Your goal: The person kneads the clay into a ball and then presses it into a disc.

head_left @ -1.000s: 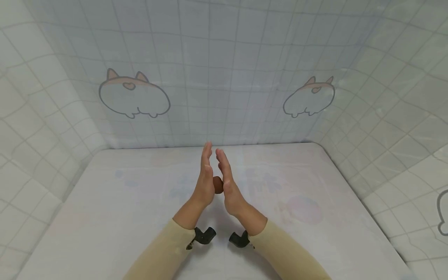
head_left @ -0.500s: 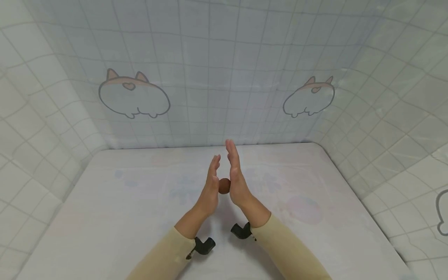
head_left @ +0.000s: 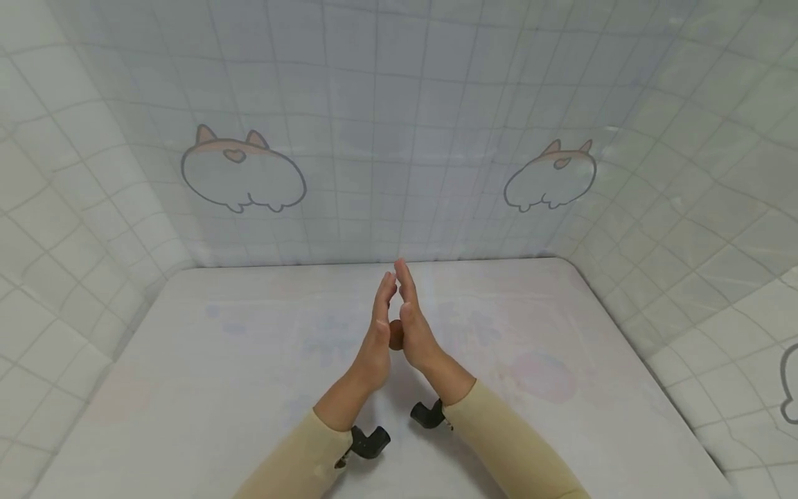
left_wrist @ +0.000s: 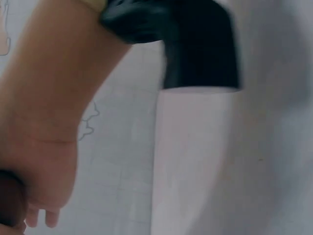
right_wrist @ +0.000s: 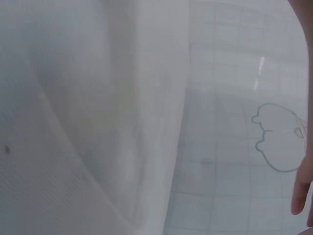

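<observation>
A small, smooth brown ball [head_left: 396, 335] sits between my two palms in the head view, over the middle of the table. My left hand [head_left: 376, 346] presses it from the left with straight fingers pointing forward. From the other side my right hand [head_left: 419, 338] presses against it, also straight-fingered, its fingertips slightly farther forward. The fingertips of both hands lean close together. In the left wrist view part of the dark ball [left_wrist: 11, 198] shows against the left palm [left_wrist: 46, 166]. Only a few right-hand fingers [right_wrist: 301, 196] appear at the right wrist view's edge; the ball is out of that view.
A pale, faintly patterned cloth covers the table [head_left: 206, 388]. Behind it hangs a white grid-patterned curtain [head_left: 399, 173] with dog drawings, and similar sheets stand at both sides. Black bent tube pieces [head_left: 370, 442] stick out from both sleeves near the wrists.
The palms slide past each other with the ball between them. First the left hand was ahead, then the right clearly led; now the right has drawn back and the fingertips are nearer each other.
</observation>
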### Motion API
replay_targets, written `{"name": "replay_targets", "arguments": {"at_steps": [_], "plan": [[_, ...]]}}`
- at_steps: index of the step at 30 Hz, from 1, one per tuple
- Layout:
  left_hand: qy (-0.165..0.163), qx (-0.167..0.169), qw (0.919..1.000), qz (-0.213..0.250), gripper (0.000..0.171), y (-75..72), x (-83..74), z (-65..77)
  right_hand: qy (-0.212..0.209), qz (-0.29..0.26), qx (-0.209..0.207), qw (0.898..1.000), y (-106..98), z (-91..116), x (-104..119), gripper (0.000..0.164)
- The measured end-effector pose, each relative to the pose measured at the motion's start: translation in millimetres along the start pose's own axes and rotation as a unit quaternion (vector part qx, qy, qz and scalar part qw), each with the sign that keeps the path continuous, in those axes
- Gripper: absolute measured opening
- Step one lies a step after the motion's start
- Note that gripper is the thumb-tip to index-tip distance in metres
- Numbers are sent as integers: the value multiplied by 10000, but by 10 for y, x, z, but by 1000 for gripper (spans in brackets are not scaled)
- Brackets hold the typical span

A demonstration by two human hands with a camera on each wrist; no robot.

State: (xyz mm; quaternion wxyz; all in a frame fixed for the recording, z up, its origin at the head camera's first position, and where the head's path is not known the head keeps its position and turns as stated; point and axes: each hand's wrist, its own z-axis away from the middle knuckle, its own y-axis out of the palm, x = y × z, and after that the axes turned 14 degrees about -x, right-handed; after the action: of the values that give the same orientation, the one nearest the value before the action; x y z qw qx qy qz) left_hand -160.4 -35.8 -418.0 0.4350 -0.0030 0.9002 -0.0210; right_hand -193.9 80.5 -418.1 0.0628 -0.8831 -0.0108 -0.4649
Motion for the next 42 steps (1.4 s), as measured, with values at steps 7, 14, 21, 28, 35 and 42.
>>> {"name": "replay_targets", "arguments": {"at_steps": [7,14,21,28,35,42], "plan": [[49,-331,9993,-142,89,-28,-72,-103,-529,-5,117,9985,37,69,20,88],[-357,-579,9975,-186,92,-67,-97,-191,-854,-143,310,9958,62,152,92,88],[-667,-688,9952,-212,86,-92,-49,-199,-1067,-138,297,9937,67,212,184,89],[-962,-561,9930,-385,84,-100,70,-141,-1139,-151,296,9929,44,229,272,90],[-1145,-149,9924,-423,80,-14,128,-14,-1016,100,122,9947,-22,150,358,93],[-807,-54,9962,-329,80,65,47,76,-793,322,37,9963,-84,42,312,97]]}}
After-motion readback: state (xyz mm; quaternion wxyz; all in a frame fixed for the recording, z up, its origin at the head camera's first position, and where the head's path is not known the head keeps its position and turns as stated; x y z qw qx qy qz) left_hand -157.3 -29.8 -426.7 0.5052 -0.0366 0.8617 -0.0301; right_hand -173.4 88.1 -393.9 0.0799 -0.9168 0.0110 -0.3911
